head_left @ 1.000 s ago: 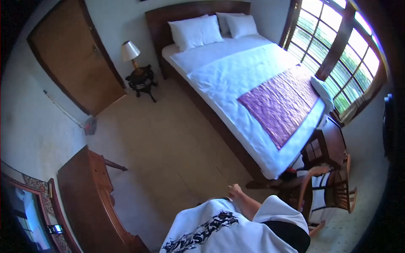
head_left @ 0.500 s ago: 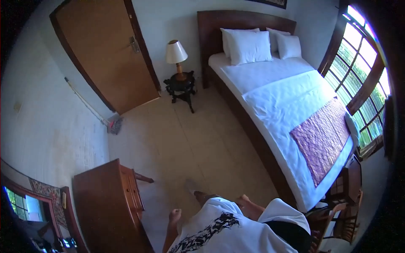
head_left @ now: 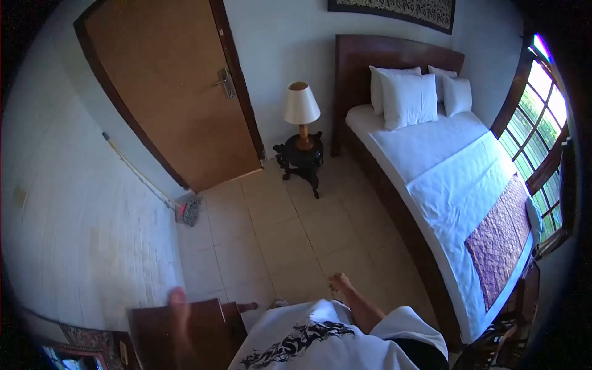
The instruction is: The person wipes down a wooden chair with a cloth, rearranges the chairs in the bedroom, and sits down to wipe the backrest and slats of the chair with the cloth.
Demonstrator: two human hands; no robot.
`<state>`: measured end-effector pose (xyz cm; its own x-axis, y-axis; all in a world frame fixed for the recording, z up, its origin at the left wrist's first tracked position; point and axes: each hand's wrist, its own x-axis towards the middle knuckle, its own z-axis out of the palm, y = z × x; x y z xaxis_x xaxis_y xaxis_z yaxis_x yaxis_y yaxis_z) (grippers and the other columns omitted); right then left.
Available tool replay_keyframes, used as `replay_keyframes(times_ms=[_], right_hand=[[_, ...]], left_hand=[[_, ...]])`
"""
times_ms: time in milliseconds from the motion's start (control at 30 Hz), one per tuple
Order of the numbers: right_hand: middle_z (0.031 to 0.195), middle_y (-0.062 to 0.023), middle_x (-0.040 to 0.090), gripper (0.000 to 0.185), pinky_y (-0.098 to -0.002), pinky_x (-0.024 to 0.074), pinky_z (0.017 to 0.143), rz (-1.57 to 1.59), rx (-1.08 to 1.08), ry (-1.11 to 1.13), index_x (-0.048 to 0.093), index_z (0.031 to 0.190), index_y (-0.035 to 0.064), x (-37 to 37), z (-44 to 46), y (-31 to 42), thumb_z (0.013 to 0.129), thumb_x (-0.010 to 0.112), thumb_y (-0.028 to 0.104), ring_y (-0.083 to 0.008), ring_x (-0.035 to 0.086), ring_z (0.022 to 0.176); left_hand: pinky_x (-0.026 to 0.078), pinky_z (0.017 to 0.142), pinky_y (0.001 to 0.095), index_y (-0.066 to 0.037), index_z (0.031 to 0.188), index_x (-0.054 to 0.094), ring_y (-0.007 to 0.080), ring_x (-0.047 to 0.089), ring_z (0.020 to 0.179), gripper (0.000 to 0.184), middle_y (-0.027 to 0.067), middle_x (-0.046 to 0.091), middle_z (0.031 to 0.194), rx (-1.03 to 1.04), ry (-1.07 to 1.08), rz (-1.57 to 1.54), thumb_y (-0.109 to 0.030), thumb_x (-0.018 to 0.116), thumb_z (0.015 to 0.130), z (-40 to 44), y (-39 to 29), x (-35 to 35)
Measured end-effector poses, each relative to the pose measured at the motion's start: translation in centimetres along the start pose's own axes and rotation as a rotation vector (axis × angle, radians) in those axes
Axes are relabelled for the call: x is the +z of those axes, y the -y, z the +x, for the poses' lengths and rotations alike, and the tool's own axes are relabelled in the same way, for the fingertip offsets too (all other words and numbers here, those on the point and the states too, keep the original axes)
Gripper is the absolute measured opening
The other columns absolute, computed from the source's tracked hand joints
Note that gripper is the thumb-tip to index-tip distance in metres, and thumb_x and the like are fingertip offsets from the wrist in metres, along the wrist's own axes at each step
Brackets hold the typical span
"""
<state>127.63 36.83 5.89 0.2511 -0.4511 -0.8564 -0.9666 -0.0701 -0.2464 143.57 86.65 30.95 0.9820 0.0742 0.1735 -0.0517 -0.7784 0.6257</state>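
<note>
Left hand (head_left: 178,298) near dresser (head_left: 150,333); right hand (head_left: 339,283) curled

Through the one head-worn camera I look forward and steeply down from above the wearer's shirt (head_left: 302,356), which fills the bottom edge close to the lens. The left hand (head_left: 177,298) and right hand (head_left: 340,283) fall within the lower part of my field, while the door (head_left: 163,92), lamp (head_left: 302,106) and headboard (head_left: 401,51) stand farther off in its upper part. My wide view bows straight edges and darkens at the corners, spanning from the left wall (head_left: 74,185) to the window (head_left: 535,117) at right.
</note>
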Motion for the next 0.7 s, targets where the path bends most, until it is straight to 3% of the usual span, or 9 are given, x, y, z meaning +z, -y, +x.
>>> replay_keyframes(times_ms=[33, 67, 133, 200, 433, 500, 533, 667, 700], right_hand=[[0.11, -0.0132, 0.063, 0.025, -0.036, 0.0503, 0.074, 0.006, -0.011, 0.006, 0.066, 0.116, 0.0023, 0.2, 0.3, 2.2, 0.095, 0.063, 0.014, -0.0269, 0.062, 0.091], [0.11, -0.0131, 0.063, 0.025, -0.036, 0.0504, 0.074, 0.018, -0.018, 0.011, 0.066, 0.116, 0.0022, 0.7, -0.9, 1.2, 0.095, 0.062, 0.014, -0.0268, 0.062, 0.091], [0.108, -0.0129, 0.064, 0.024, -0.036, 0.0506, 0.073, 0.033, -0.024, 0.021, 0.066, 0.114, 0.0019, 1.7, 0.3, 6.5, 0.094, 0.062, 0.015, -0.0267, 0.062, 0.089], [0.106, -0.0128, 0.064, 0.024, -0.036, 0.0508, 0.073, 0.044, -0.035, 0.019, 0.066, 0.113, 0.0017, 2.7, 0.9, 8.6, 0.094, 0.062, 0.016, -0.0265, 0.063, 0.088], [0.101, -0.0122, 0.066, 0.023, -0.036, 0.0516, 0.07, 0.088, -0.087, 0.079, 0.067, 0.107, 0.0007, 7.6, 3.5, 8.2, 0.094, 0.061, 0.019, -0.0259, 0.063, 0.083], [0.099, -0.012, 0.066, 0.023, -0.036, 0.0518, 0.069, 0.094, -0.104, 0.09, 0.068, 0.106, 0.0005, 8.9, 4.2, 9.9, 0.094, 0.061, 0.019, -0.0257, 0.064, 0.082], [0.099, -0.012, 0.066, 0.024, -0.036, 0.052, 0.069, 0.097, -0.121, 0.094, 0.068, 0.105, 0.0003, 9.6, 4.2, 11.1, 0.093, 0.061, 0.02, -0.0257, 0.064, 0.081], [0.095, -0.0116, 0.067, 0.024, -0.036, 0.0524, 0.068, 0.11, -0.156, 0.125, 0.068, 0.102, -0.0002, 12.1, 4.0, 21.0, 0.093, 0.06, 0.021, -0.0253, 0.064, 0.078], [0.095, -0.0115, 0.067, 0.025, -0.036, 0.0525, 0.067, 0.109, -0.161, 0.13, 0.068, 0.101, -0.0003, 12.6, 3.7, 22.6, 0.093, 0.06, 0.021, -0.0252, 0.064, 0.078]], left_hand=[[0.049, 0.089, 0.0325, -0.003, 0.12, 0.06, 0.0221, 0.061, 0.096, 0.026, 0.0097, 0.065, 0.111, 0.03, -0.092, 0.088, -0.011, 0.061, 0.095, 8.0, 9.2, -10.4], [0.049, 0.092, 0.0325, -0.002, 0.125, 0.059, 0.023, 0.062, 0.099, 0.03, 0.0107, 0.065, 0.115, 0.065, -0.18, 0.176, -0.011, 0.061, 0.096, 13.3, 11.0, -17.8], [0.045, 0.105, 0.0354, 0.0, 0.132, 0.056, 0.0286, 0.06, 0.115, 0.037, 0.0149, 0.062, 0.126, 0.307, -0.426, 0.466, -0.01, 0.061, 0.097, 19.2, 12.4, -22.4], [0.038, 0.114, 0.0406, 0.001, 0.14, 0.05, 0.0351, 0.054, 0.127, 0.041, 0.0209, 0.057, 0.136, 0.262, -0.539, 0.65, -0.016, 0.056, 0.103, 26.0, 14.4, -32.0], [0.042, 0.111, 0.0376, -0.002, 0.145, 0.047, 0.0324, 0.054, 0.128, 0.044, 0.0185, 0.052, 0.144, 0.151, -0.908, 1.033, -0.022, 0.052, 0.106, 44.3, 18.0, -58.8], [0.048, 0.103, 0.0374, -0.002, 0.141, 0.052, 0.0318, 0.06, 0.12, 0.044, 0.0193, 0.059, 0.135, 0.452, -1.103, 1.314, -0.027, 0.054, 0.105, 47.4, 18.5, -64.1], [0.048, 0.103, 0.0374, -0.002, 0.141, 0.052, 0.0318, 0.06, 0.12, 0.044, 0.0193, 0.059, 0.135, 0.453, -1.113, 1.314, -0.027, 0.054, 0.105, 48.6, 18.2, -65.7], [0.039, 0.101, 0.0678, -0.012, 0.145, 0.053, 0.0392, 0.054, 0.125, 0.064, 0.0177, 0.054, 0.145, 0.542, -1.304, 1.239, -0.052, 0.047, 0.096, 52.8, 16.4, -70.3], [0.039, 0.101, 0.0678, -0.012, 0.145, 0.053, 0.0392, 0.054, 0.125, 0.064, 0.0177, 0.054, 0.145, 0.546, -1.301, 1.239, -0.052, 0.047, 0.096, 53.8, 16.4, -70.6]])
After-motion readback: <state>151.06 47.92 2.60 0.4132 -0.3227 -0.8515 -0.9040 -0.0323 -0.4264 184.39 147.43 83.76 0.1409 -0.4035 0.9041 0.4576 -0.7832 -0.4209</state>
